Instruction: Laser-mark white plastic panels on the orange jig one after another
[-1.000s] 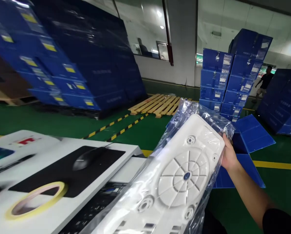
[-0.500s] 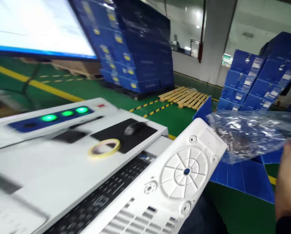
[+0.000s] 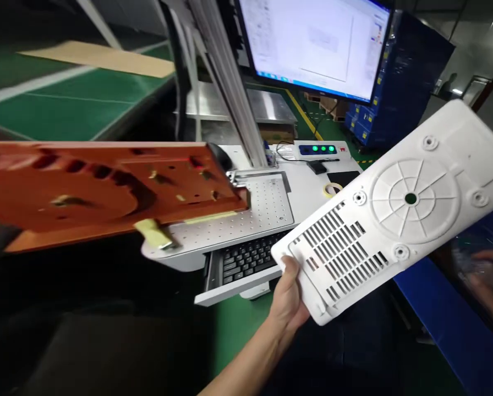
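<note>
My left hand [image 3: 288, 300] grips the lower left corner of a white plastic panel [image 3: 354, 209], thumb on its face. The panel is held tilted in the air, showing vent slots, a round ribbed area with a central hole, and several screw bosses. At the right edge, partly cut off, my right hand [image 3: 492, 283] has its fingers bent around a clear plastic bag [image 3: 463, 264], which is dim and blurred. To the left, an orange fixture [image 3: 176, 192] with a round recess and brass-coloured pins extends over a perforated plate [image 3: 267, 201].
A white workstation carries a monitor [image 3: 312, 44], a lit switch strip [image 3: 323, 149] and a tape roll [image 3: 332, 190]. Its keyboard drawer [image 3: 246, 283] is pulled out below. A metal post [image 3: 230, 82] rises behind the fixture. Blue cartons [image 3: 411, 77] stand behind; a blue box flap [image 3: 448, 313] lies right.
My view has swung left, bringing the orange fixture and my left hand into sight. The white panel now appears whole and higher. My right hand and the bag sit lower at the right edge.
</note>
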A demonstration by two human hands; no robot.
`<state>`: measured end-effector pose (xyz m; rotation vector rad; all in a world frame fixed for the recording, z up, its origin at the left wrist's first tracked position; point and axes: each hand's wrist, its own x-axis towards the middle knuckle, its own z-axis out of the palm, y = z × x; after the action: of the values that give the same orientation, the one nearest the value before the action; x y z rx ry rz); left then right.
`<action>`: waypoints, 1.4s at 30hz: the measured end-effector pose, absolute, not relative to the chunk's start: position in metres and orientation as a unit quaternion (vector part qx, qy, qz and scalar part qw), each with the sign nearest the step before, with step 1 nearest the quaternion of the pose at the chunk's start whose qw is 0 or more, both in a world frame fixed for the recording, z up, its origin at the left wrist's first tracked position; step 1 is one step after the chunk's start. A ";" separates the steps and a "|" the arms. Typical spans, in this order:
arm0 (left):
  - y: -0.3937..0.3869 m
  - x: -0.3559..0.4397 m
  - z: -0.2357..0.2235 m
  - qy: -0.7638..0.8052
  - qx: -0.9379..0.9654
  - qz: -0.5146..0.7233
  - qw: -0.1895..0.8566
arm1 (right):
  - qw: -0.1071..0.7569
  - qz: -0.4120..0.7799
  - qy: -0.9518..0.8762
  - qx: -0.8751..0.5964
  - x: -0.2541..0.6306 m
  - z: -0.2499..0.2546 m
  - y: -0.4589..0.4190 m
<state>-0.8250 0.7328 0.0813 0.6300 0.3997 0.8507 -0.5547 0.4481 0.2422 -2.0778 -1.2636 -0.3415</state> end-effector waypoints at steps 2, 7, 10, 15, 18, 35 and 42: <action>0.727 -0.820 0.086 0.176 0.276 0.389 0.861 | 0.420 0.046 -0.514 -0.747 -0.587 0.215 0.490; 0.713 -0.804 0.097 0.134 0.224 0.349 0.900 | 0.628 0.132 -0.465 -0.610 -0.680 0.185 0.588; 0.710 -0.796 0.095 0.138 0.200 0.325 0.914 | 0.658 0.017 -0.425 -0.622 -0.701 0.190 0.609; 0.716 -0.810 0.079 0.242 0.304 0.282 0.877 | 0.557 -0.197 -0.447 -0.672 -0.666 0.208 0.592; 0.730 -0.832 0.077 0.267 0.427 0.339 0.795 | 0.384 -0.315 -0.532 -0.686 -0.629 0.222 0.568; 0.785 -0.903 0.075 0.201 0.625 0.646 0.389 | 0.110 -0.178 -0.781 -0.588 -0.610 0.204 0.541; 0.806 -0.964 0.073 0.194 0.619 0.688 0.324 | 0.261 -0.146 -0.657 -0.692 -0.564 0.234 0.507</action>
<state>-0.9643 0.8063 0.0728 1.6244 0.5092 1.8050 -0.5644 0.5066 0.2342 -1.8743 -1.7785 -0.3946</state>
